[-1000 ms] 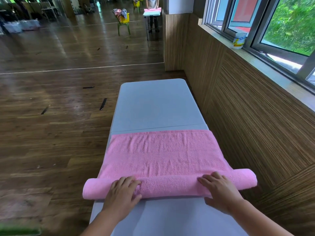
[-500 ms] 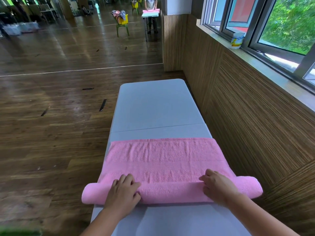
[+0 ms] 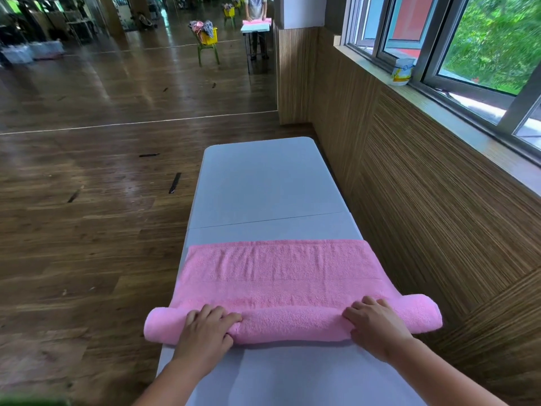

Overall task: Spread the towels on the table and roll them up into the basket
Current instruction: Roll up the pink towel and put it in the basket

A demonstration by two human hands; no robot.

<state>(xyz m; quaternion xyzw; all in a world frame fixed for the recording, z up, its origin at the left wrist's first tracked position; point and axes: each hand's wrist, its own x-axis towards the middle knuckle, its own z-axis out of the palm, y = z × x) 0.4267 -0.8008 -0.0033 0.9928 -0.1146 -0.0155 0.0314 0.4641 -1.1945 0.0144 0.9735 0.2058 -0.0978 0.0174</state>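
Observation:
A pink towel (image 3: 278, 271) lies across the grey table (image 3: 263, 183). Its near part is wound into a thick roll (image 3: 292, 322) that overhangs both long table edges; the far part lies flat. My left hand (image 3: 205, 332) presses on the roll's left portion, fingers curled over its top. My right hand (image 3: 376, 326) presses on the roll's right portion the same way. No basket shows near the table.
A wood-panelled wall (image 3: 424, 200) runs close along the table's right side under a window sill holding a white tub (image 3: 401, 71). Wooden floor lies to the left. Far off stand a yellow basket on a green chair (image 3: 206, 36) and another table with a person.
Both hands have pushed the roll away from me; it has grown thicker and the flat stretch of towel has become shorter.

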